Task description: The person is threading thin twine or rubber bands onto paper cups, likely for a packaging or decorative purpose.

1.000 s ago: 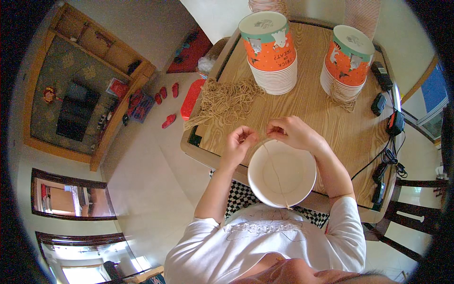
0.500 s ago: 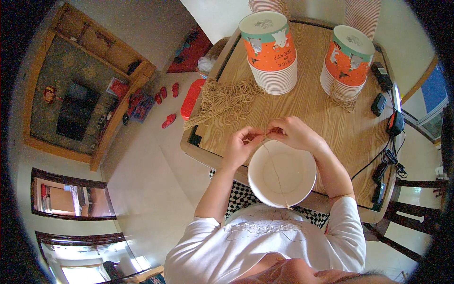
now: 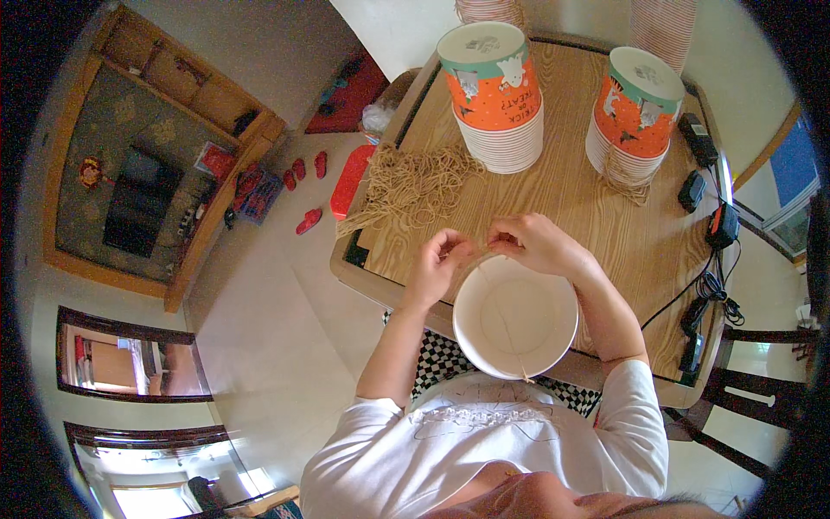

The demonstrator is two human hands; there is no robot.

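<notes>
Over on the left, a wooden wall cabinet (image 3: 186,82) fills that side, and here in front is the wood-grain table (image 3: 562,186), its near edge running past the worker's white shirt (image 3: 484,432). A dark chair (image 3: 752,394) sits right of the table. On the far side two tall stacks of paper buckets stand upside down: the left stack (image 3: 494,95), orange with a green band, straight beyond the hands, and the right stack (image 3: 635,104) closer to the wall, a bunch of twine at its near side. And here's the white paper bucket (image 3: 510,303), mouth up at the near table edge, between the forearms! Far-left of it spreads a tangled heap of twine (image 3: 419,186), crowding the table's left edge beside a red stool (image 3: 353,182). The left hand (image 3: 439,259) is narrow, fingers curled in, just off the far rim; the right hand (image 3: 532,242) is bunched at that rim, and what either pinches is too small to tell. Black adapters (image 3: 722,227) and cables crowd the right edge. Smallest of all, a thin cord (image 3: 510,333) crosses the bucket's mouth to a knot (image 3: 527,378) on the near rim.
</notes>
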